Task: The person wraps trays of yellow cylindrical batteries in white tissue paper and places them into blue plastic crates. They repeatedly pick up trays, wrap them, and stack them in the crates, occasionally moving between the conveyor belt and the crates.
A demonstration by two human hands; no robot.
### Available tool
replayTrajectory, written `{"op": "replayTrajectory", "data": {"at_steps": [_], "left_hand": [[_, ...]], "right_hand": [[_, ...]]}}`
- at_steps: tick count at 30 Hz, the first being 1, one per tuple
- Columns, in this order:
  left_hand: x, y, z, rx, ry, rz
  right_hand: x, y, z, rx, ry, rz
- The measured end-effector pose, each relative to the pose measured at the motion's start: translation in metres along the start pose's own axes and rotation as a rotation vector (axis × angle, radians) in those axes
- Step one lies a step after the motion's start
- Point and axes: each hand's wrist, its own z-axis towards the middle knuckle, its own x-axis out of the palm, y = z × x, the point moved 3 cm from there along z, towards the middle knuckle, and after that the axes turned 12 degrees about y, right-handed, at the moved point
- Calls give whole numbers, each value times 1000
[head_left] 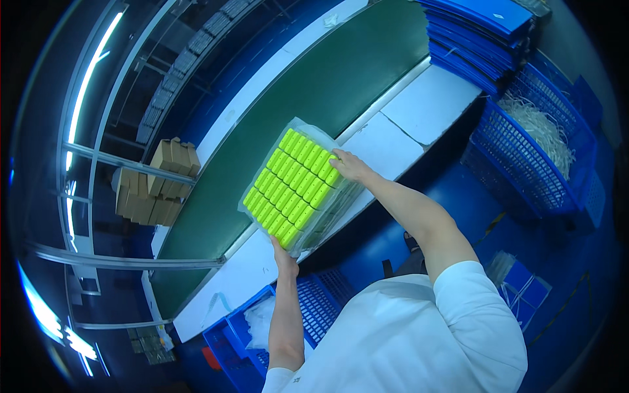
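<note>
A translucent plastic tray (317,130) packed with rows of bright yellow-green rectangular pieces (288,187) is held tilted between my two hands. My left hand (284,259) grips its near left corner, with the thumb by the end pieces. On the opposite side, my right hand (350,168) is closed on the right edge, its fingertips over the rim beside the pieces. Part of each hand is hidden beneath the tray. More translucent plastic shows under its right side; I cannot tell whether that is a second tray. The tray overlaps the green conveyor belt (367,72) and the white ledge.
The white ledge (386,147) borders the belt. Folded blue sheets (477,39) are stacked at upper right, near a blue crate (517,147) of white strips. Another blue crate (318,304) with plastic bags stands below my left arm. Cardboard boxes (173,164) sit beyond the belt, behind metal frame bars (131,262).
</note>
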Motion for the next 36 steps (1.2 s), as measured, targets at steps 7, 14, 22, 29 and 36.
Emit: {"op": "replayTrajectory", "data": {"at_steps": [7,14,22,29,36], "left_hand": [[-6,0,-13,-76,38,93],[-5,-11,-15,-101,76,170],[-21,-7,-3,-139,94,199],[-22,-11,4,-134,125,185],[-36,-6,14,-163,108,198]], "right_hand": [[8,0,-22,-8,-78,297],[13,-6,-26,-24,-108,570],[10,1,-29,-45,-50,523],[16,1,-44,-95,-170,624],[24,-4,-42,-92,-223,587]]}}
